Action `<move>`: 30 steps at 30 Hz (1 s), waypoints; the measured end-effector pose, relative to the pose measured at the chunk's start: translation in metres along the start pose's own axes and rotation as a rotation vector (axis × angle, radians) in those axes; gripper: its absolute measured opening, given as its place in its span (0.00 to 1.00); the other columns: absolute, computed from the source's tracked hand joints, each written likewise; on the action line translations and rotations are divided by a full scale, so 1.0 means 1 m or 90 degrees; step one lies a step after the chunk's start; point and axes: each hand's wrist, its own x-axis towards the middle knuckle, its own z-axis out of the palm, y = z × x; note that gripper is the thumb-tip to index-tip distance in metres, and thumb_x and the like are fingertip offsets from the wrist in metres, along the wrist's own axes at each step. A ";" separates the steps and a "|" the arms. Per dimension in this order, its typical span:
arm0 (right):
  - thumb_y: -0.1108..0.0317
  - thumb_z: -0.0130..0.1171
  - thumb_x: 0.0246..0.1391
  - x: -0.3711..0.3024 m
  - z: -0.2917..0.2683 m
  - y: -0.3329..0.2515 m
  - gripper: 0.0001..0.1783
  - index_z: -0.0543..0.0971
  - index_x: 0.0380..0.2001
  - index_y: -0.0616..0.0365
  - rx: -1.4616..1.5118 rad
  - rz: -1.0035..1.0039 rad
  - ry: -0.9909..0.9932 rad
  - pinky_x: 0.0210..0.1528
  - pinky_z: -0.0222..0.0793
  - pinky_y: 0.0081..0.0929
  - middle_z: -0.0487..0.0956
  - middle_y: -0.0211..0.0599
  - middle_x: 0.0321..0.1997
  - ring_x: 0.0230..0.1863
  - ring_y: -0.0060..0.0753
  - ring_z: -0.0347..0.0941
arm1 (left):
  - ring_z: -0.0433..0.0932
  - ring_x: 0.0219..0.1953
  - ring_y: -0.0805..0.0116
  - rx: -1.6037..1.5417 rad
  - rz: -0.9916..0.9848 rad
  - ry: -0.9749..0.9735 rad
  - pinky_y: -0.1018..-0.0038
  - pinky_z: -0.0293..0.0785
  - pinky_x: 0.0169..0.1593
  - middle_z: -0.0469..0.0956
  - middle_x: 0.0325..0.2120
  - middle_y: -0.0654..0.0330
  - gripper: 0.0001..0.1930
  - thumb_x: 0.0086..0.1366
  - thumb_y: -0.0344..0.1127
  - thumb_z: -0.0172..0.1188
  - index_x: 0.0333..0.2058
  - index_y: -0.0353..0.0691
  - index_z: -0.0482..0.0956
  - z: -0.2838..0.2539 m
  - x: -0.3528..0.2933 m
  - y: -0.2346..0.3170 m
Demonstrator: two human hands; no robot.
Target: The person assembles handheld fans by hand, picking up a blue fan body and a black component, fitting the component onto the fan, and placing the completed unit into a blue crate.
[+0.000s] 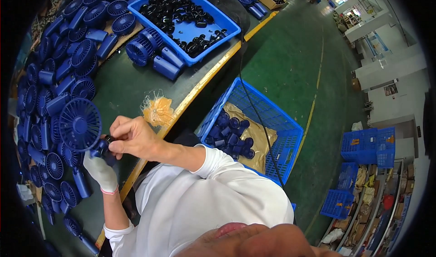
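Observation:
A dark blue handheld fan (80, 124) with a round slatted grille is in my left hand (101, 173), which wears a white glove. The gloved fingers close around the fan below its head, partly out of sight. My bare right hand (138, 138) pinches a small glossy black part (109, 139) against the fan's neck; whether it is seated there I cannot tell. A heap of similar blue fans (54, 166) lies just left of both hands. Right of the fan, a crumpled orange piece with stringy clear plastic (158, 111) rests by the table edge.
A blue tray (187, 30) of loose black parts stands on the green table (116, 86). A blue crate (284, 127) beside the table holds blue pieces and a tan bag. A dark cable (256, 114) hangs across it. Stacked crates (359, 143) and shelves stand far right.

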 end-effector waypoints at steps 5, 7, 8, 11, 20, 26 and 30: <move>0.75 0.63 0.52 -0.002 0.009 0.011 0.06 0.80 0.25 0.69 -0.046 0.006 0.028 0.22 0.73 0.17 0.72 0.34 0.33 0.25 0.21 0.73 | 0.71 0.22 0.76 0.294 0.058 0.009 0.76 0.68 0.27 0.76 0.19 0.63 0.12 0.53 0.35 0.64 0.30 0.31 0.77 -0.009 0.001 -0.003; 0.75 0.60 0.55 -0.001 0.004 0.012 0.09 0.79 0.22 0.68 -0.173 -0.003 0.075 0.21 0.72 0.18 0.73 0.36 0.33 0.24 0.21 0.72 | 0.74 0.24 0.75 0.339 0.066 0.035 0.73 0.71 0.31 0.80 0.23 0.61 0.13 0.54 0.38 0.65 0.30 0.32 0.80 0.013 0.005 0.019; 0.74 0.56 0.57 -0.001 -0.005 0.019 0.12 0.76 0.19 0.65 -0.252 -0.025 0.090 0.20 0.71 0.19 0.74 0.36 0.32 0.24 0.22 0.72 | 0.75 0.24 0.74 0.368 0.127 0.049 0.71 0.72 0.31 0.81 0.23 0.61 0.13 0.55 0.39 0.64 0.32 0.34 0.81 0.017 0.010 0.016; 0.63 0.51 0.64 0.005 -0.012 0.019 0.18 0.76 0.23 0.63 -0.250 0.020 0.120 0.27 0.70 0.20 0.74 0.36 0.31 0.25 0.24 0.72 | 0.72 0.19 0.67 0.420 0.015 0.011 0.68 0.70 0.28 0.76 0.17 0.50 0.16 0.55 0.44 0.64 0.26 0.34 0.80 0.000 0.016 0.013; 0.41 0.45 0.64 0.015 -0.013 0.023 0.28 0.72 0.25 0.56 -0.065 0.212 0.065 0.19 0.62 0.20 0.68 0.28 0.17 0.16 0.21 0.63 | 0.75 0.19 0.73 -0.042 -0.283 -0.105 0.78 0.72 0.26 0.76 0.18 0.60 0.34 0.71 0.58 0.35 0.26 0.31 0.77 0.019 0.016 0.026; 0.56 0.59 0.56 0.018 -0.004 0.011 0.18 0.77 0.31 0.64 -0.273 0.144 0.134 0.11 0.60 0.22 0.73 0.30 0.17 0.13 0.19 0.66 | 0.75 0.17 0.71 0.003 -0.253 -0.101 0.76 0.71 0.22 0.76 0.18 0.59 0.36 0.71 0.61 0.31 0.26 0.34 0.77 0.026 0.018 0.003; 0.68 0.65 0.45 0.022 -0.017 -0.003 0.14 0.79 0.34 0.65 -0.563 -0.031 0.144 0.29 0.72 0.33 0.80 0.40 0.31 0.29 0.29 0.77 | 0.78 0.22 0.64 0.060 -0.117 -0.073 0.70 0.75 0.28 0.78 0.20 0.51 0.31 0.73 0.54 0.32 0.30 0.33 0.76 0.041 0.025 -0.014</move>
